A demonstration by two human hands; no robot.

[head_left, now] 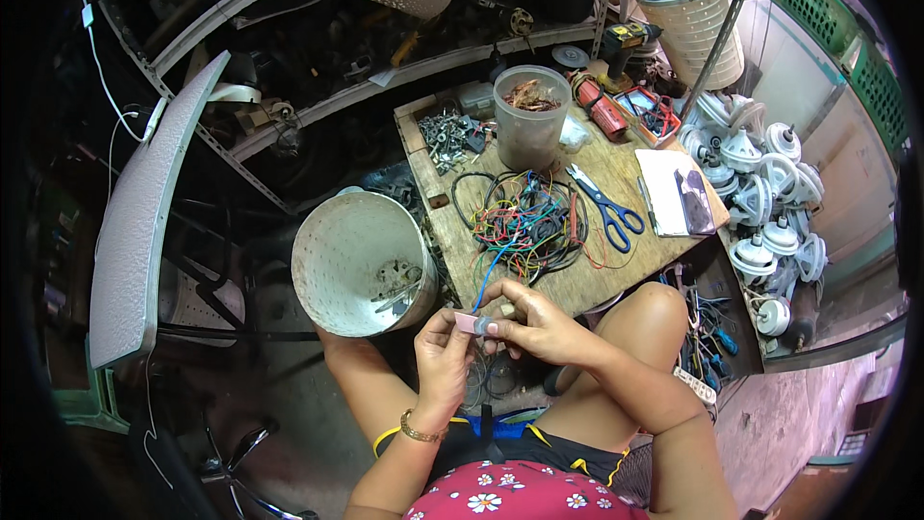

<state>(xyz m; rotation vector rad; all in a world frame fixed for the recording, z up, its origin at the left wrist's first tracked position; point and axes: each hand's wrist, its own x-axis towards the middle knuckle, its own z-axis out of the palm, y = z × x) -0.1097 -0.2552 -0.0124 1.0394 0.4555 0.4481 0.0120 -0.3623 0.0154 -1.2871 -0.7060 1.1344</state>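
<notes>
Beside a grainy wooden tabletop (pixel 616 160), the left fingers (pixel 436 325) and right fingers (pixel 520 300) pinch a flat, pinkish piece (pixel 466 323).

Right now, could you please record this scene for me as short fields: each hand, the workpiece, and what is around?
Left hand: pinching one end of a small pinkish flat piece
Right hand: thumb and fingers at the piece's other end
Blue wire: runs from the hands toward the tangled wires
Surface: wooden tabletop, under the tangled wires
Tool: dark-blue-handled scissors, right of the tangled wires
Left of tabletop: whitish perforated bin
Unclear: exact kind of piece
</notes>
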